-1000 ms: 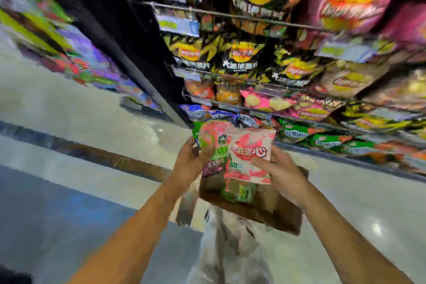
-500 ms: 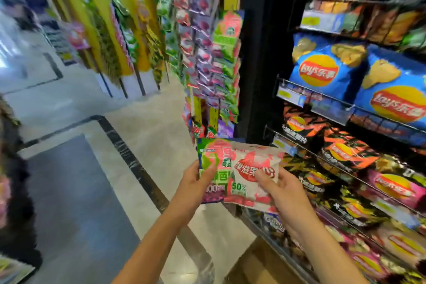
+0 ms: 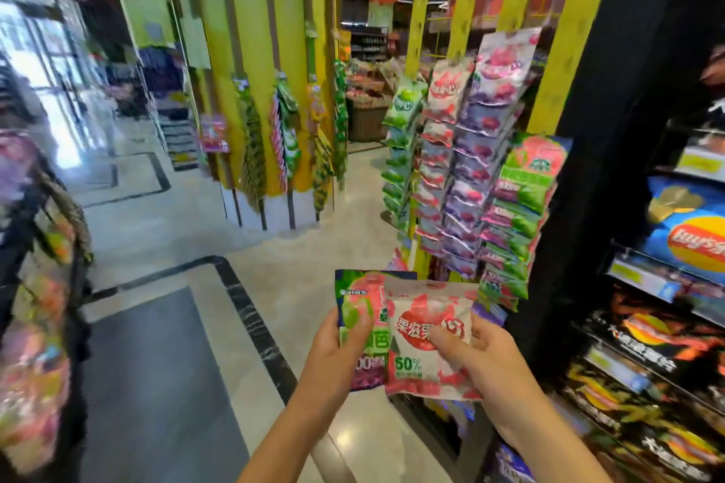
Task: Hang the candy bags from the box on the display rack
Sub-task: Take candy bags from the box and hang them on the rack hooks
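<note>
My left hand (image 3: 340,345) grips a green-and-pink candy bag (image 3: 363,310) by its lower left side, with a purple bag behind it. My right hand (image 3: 484,361) pinches a white-and-red candy bag (image 3: 421,329) that overlaps the green one. Both bags are held upright at chest height, just below and left of the display rack (image 3: 467,169). Columns of green, red, purple and green-pink candy bags hang on that rack. The box is out of view.
A black shelf unit (image 3: 612,169) with chip bags (image 3: 690,231) stands at the right. A yellow pillar (image 3: 266,90) hung with snacks rises across the aisle. Blurred stands crowd the left edge. Tiled floor (image 3: 164,325) stretches between.
The view has swung up from the box and floor to the aisle and hanging rack. Both hands keep the same bags, now raised closer to the rack.
</note>
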